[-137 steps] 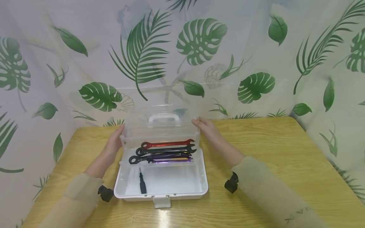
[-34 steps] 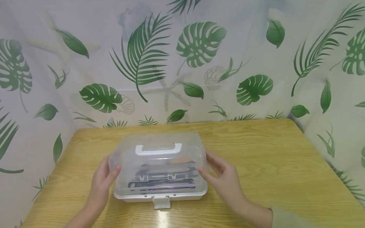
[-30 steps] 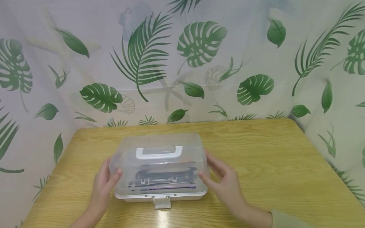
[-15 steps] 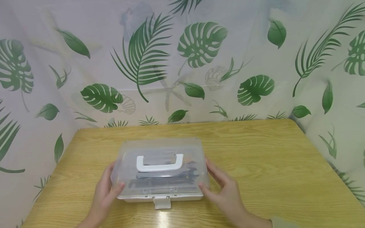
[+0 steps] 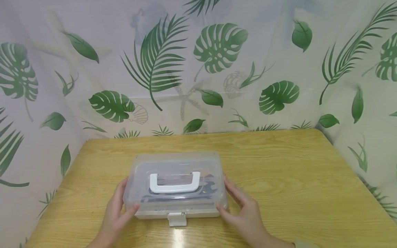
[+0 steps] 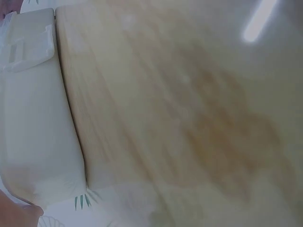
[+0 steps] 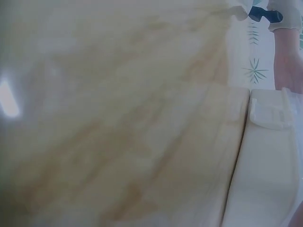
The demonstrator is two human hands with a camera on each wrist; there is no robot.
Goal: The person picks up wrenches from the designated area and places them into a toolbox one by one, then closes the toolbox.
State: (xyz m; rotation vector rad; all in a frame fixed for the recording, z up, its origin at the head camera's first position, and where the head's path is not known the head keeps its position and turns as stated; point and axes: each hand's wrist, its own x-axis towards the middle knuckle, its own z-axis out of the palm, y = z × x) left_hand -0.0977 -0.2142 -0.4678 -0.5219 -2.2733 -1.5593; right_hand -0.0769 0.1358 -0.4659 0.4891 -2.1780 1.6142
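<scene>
A white toolbox (image 5: 176, 186) with a clear lid and a white handle (image 5: 174, 182) lies on the wooden table (image 5: 279, 172), lid down. Dark wrenches (image 5: 210, 186) show dimly through the lid. My left hand (image 5: 122, 203) lies against the box's left side, its thumb on the front left corner. On the other side, my right hand (image 5: 238, 203) touches the box with straight fingers and its thumb at the front right corner. The front latch (image 5: 176, 218) hangs unfastened. In the left wrist view the box base (image 6: 33, 118) is blurred. In the right wrist view the box base (image 7: 265, 179) and latch (image 7: 270, 113) are also blurred.
A leaf-printed curtain (image 5: 198, 69) walls in the table at the back and on both sides. Bare wood (image 6: 180, 118) stretches to the right of the box and behind it. A light glare (image 5: 177, 237) sits on the table's near edge.
The lid, upright and open 4.6 s ago, has swung down onto the base. Both hands followed it toward me and now sit at the front corners.
</scene>
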